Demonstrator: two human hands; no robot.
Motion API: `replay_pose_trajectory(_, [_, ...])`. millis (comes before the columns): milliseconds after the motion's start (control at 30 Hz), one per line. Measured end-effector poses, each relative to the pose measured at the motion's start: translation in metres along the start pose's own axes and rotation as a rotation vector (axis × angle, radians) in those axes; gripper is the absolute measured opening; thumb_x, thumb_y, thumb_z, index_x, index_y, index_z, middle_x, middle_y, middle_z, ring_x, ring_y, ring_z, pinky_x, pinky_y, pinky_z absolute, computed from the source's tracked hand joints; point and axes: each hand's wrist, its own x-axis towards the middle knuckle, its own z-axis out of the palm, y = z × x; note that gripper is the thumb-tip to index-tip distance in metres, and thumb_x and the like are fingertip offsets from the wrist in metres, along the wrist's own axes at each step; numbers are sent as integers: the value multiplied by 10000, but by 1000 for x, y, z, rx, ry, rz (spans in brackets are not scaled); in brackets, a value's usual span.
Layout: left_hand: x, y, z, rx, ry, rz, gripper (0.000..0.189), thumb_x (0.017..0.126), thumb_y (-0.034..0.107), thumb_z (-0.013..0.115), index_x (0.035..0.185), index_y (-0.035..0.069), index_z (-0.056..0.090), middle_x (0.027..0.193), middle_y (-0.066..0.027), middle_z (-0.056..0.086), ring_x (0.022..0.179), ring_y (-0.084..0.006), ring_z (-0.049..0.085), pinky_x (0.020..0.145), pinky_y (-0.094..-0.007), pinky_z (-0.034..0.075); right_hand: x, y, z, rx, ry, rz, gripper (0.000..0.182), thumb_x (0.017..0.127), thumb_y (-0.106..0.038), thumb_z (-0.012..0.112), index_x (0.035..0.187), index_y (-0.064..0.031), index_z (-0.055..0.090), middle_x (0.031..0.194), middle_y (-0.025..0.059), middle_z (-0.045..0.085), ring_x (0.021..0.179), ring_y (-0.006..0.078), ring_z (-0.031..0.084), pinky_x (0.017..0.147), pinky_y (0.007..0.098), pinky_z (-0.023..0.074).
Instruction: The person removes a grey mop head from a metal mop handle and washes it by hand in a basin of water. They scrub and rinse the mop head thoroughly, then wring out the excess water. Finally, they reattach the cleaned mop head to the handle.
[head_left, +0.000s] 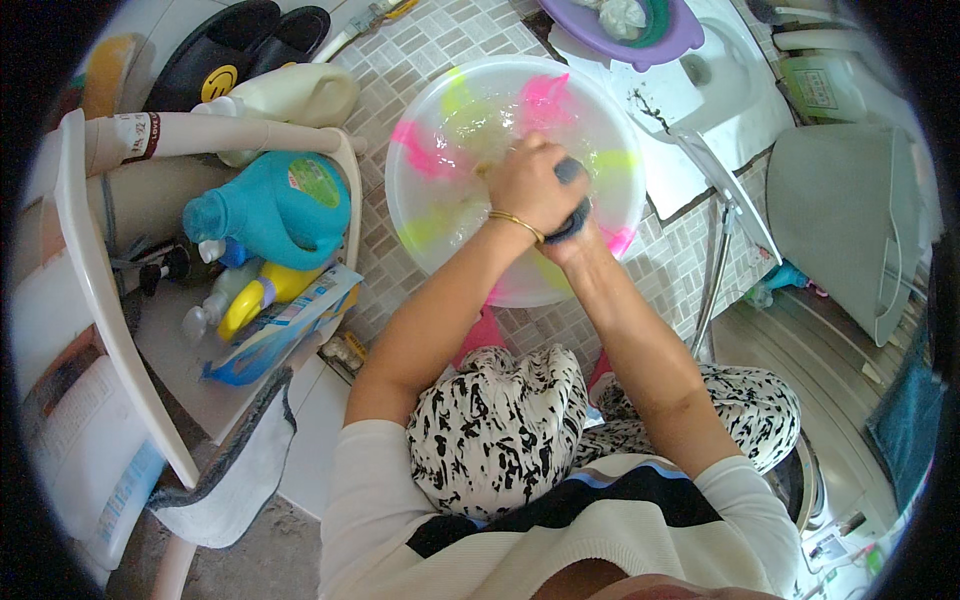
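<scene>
A round plastic basin (427, 247) with pink and yellow-green patches holds water and stands on the tiled floor between my feet and the squat toilet. Above the water my two hands are pressed together over a dark, wet cloth item (571, 172). My left hand (534, 181), with a thin gold-coloured bangle at its wrist, is closed on the cloth from above. Beneath and to the right, my right hand (568, 238) is mostly hidden by the cloth and the other hand; its fingers do not show.
At left, a plastic shelf (82, 217) holds a teal detergent bottle (289, 206) and other bottles. Black slippers (214, 56) lie behind it. A purple basin (675, 37) sits by the squat toilet (724, 71). At right are a shower head (712, 172) with its hose and a grey plastic container (832, 210).
</scene>
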Motion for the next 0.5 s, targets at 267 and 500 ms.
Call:
replay_pose_trajectory(267, [-13,-69,-6,678,-157,8,384,792,366,596,1116,160,573,1337,-96,366,1253,-361,286,902,-543,367,5,-37,0,-1187,470,-717,270,899,-284,492,987,-29,507,727,78,535,706,187,561,676,346,458])
replay_pose_trajectory(500, [-39,-77,33,653,-556,84,728,819,344,559,1433,242,183,1509,-66,65,1388,-271,33,1038,-613,-39,18,-29,-44,-2366,179,-873,201,729,-45,576,926,-82,555,931,168,523,819,347,576,737,411,466])
